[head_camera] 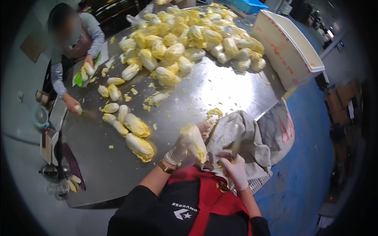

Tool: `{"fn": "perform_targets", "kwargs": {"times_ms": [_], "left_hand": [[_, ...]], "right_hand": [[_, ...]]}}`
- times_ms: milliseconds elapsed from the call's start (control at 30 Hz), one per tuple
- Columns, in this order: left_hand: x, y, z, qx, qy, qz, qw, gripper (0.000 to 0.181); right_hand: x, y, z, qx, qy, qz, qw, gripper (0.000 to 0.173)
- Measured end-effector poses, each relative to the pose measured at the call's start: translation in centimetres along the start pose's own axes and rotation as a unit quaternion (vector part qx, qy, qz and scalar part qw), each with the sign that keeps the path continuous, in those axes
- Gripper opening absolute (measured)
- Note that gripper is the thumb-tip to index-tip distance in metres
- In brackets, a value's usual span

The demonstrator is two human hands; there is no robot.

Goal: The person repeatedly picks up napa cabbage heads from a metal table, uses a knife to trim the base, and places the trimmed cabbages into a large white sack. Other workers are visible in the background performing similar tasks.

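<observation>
My left hand [180, 149], in a pale glove with a gold-coloured watch at the wrist, holds a napa cabbage [193, 141] above the table's near edge; its fingertips show behind the cabbage. To its right my right hand [235, 171], also gloved, is closed around the handle of what looks like a knife [236, 146], whose upright blade is blurred. Beneath and beside that hand is a grey-white woven sack [229, 126] draped over a white plastic basket [260, 183]. Yellow leaf scraps [215, 112] lie on the metal table just beyond the sack.
A large heap of napa cabbages [177, 44] covers the far part of the steel table [97, 165]. Several smaller ones [119, 118] lie left of centre. A co-worker [73, 38] handles cabbages at the left edge. A white foam box [283, 47] stands on edge at the right.
</observation>
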State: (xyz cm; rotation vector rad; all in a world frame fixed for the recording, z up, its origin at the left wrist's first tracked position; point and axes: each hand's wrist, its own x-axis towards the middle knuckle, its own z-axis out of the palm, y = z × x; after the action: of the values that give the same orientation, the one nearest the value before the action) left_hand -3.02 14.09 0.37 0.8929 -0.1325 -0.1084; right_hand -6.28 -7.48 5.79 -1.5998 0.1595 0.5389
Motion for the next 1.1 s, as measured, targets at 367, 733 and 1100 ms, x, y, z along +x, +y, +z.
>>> {"fn": "perform_targets", "kwargs": {"times_ms": [367,733,1100], "left_hand": [[-0.3,-4.9,1.7,-0.123,-0.041,-0.085,0.988,0.081],[0.5,0.8,-5.9,-0.135,0.225,0.01,0.965,0.067],[-2.0,1.9,-8.8,-0.132,0.23,0.065,0.962,0.069]], "right_hand": [[2.8,1.6,2.0,-0.102,0.136,-0.087,0.982,0.031],[2.5,4.9,-5.5,-0.049,0.239,-0.009,0.97,0.03],[4.8,4.4,-4.7,-0.214,0.158,-0.087,0.96,0.047]]}}
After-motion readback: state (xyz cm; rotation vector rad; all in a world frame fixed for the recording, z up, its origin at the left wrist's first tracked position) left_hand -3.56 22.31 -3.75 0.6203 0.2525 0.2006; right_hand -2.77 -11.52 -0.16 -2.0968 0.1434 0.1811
